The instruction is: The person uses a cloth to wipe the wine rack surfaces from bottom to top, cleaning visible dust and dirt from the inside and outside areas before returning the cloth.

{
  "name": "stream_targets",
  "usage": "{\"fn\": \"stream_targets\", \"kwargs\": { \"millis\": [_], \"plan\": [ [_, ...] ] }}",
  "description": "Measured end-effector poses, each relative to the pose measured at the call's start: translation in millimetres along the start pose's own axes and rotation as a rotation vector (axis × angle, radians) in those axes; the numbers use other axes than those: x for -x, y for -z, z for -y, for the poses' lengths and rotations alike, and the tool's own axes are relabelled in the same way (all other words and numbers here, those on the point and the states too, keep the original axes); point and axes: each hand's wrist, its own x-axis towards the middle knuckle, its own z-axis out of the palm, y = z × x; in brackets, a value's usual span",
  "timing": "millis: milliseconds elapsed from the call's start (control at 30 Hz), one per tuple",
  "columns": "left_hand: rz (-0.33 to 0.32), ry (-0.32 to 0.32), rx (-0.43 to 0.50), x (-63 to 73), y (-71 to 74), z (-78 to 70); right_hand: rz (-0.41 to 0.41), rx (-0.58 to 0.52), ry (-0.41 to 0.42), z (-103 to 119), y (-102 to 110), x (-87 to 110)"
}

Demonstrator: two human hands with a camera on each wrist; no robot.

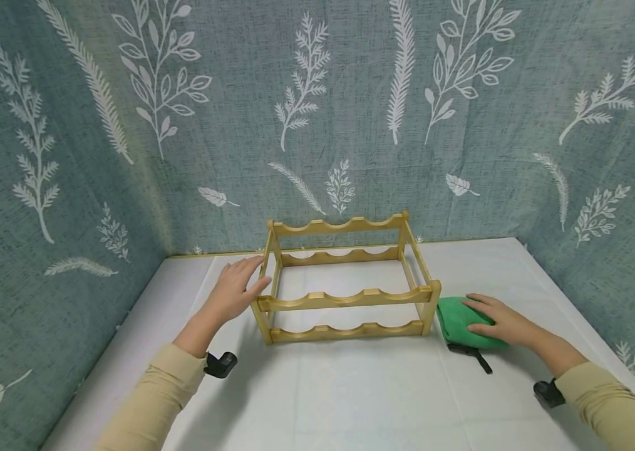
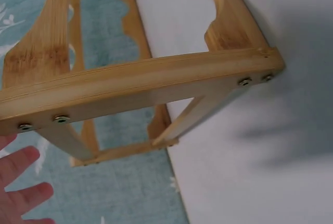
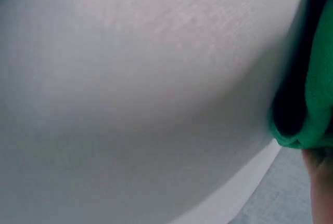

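Note:
A light wooden rack [image 1: 345, 300] with scalloped rails stands upright on the white table. Beside its left end is my left hand [image 1: 233, 289], fingers extended and thumb apart; fingertips lie close to the end frame. In the left wrist view, the spread fingers [image 2: 28, 195] show below the rack's screwed end piece [image 2: 140, 86]. To the right of the rack, my right hand [image 1: 498, 319] rests over a folded green cloth [image 1: 455, 322], fingers and thumb spread across its top. Under the cloth a black item [image 1: 472, 351] juts out with a narrow strip. The right wrist view shows only the cloth's edge [image 3: 317, 99].
White cloth covers the table [image 1: 351, 394]. A blue-green curtain [image 1: 227, 131] with white leaf prints hangs behind and at both sides. Black wrist cameras are strapped at the left wrist [image 1: 220, 364] and the right wrist [image 1: 548, 393].

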Motion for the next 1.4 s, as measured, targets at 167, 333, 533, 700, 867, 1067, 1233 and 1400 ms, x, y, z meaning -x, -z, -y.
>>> {"fn": "stream_targets", "kwargs": {
  "millis": [167, 333, 533, 700, 867, 1067, 1233, 1400],
  "plan": [
    [0.025, 0.004, 0.005, -2.9, -3.4, 0.8, 0.079, -0.019, -0.021, -0.3, -2.0, 0.8],
    [0.041, 0.021, 0.024, -3.6, -4.8, 2.3, 0.081, 0.048, -0.052, 4.1, -5.2, 0.4],
    [0.061, 0.045, 0.052, -3.4, -7.1, 2.8, 0.043, 0.047, -0.069, 8.2, -7.7, -3.8],
    [0.075, 0.063, 0.074, -3.0, -8.4, 2.7, 0.059, -0.037, -0.109, 12.0, -10.0, -3.9],
    [0.090, 0.078, 0.089, -3.4, -8.5, 2.7, 0.044, -0.028, -0.109, 16.7, -12.6, 0.3],
    [0.100, 0.081, 0.108, -4.5, -7.3, 3.2, 0.062, -0.046, -0.131, 30.5, -11.2, 1.8],
    [0.114, 0.081, 0.127, -5.3, -7.2, 3.7, 0.136, -0.065, -0.119, 53.8, -3.1, 1.7],
    [0.127, 0.087, 0.158, -5.0, -6.1, 3.5, 0.241, -0.089, -0.147, 77.6, 9.7, 6.9]
  ]
}}
